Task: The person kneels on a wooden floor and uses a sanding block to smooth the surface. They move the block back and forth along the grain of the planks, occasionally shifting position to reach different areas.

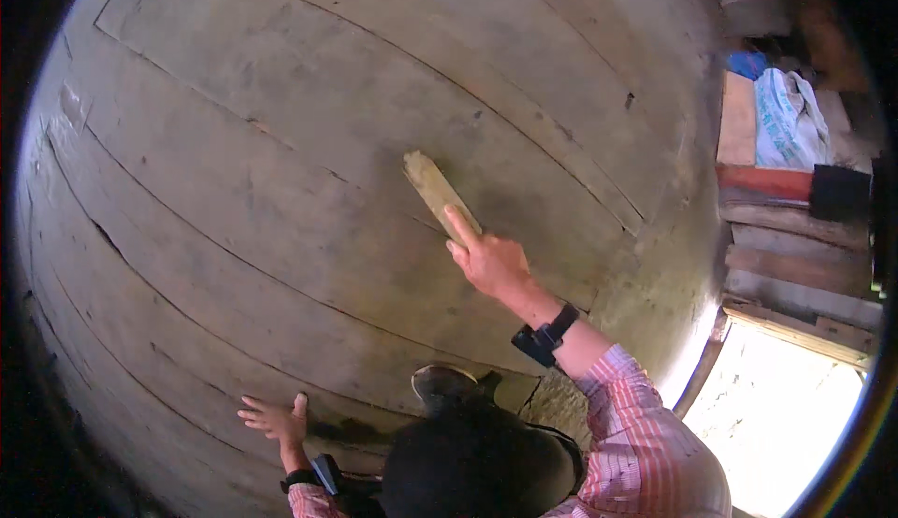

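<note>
My right hand [496, 261] is closed round the near end of a flat tan wooden stick [430, 186], its index finger stretched along the top. The far end of the stick looks ragged and lies on or just above the wooden floorboards [309, 163]; I cannot tell which. Over to the lower left, my left hand [279, 420] holds nothing, its fingers spread low over the boards. Both wrists wear dark bands with small devices, and the sleeves are pink checked.
A dark rounded shape [468, 467] fills the bottom middle, with a shoe [444, 385] just beyond it. Dark gaps run between the boards. At right stand a white and blue plastic sack [788, 121], stacked wooden planks [795, 270] and a bright opening [776, 415].
</note>
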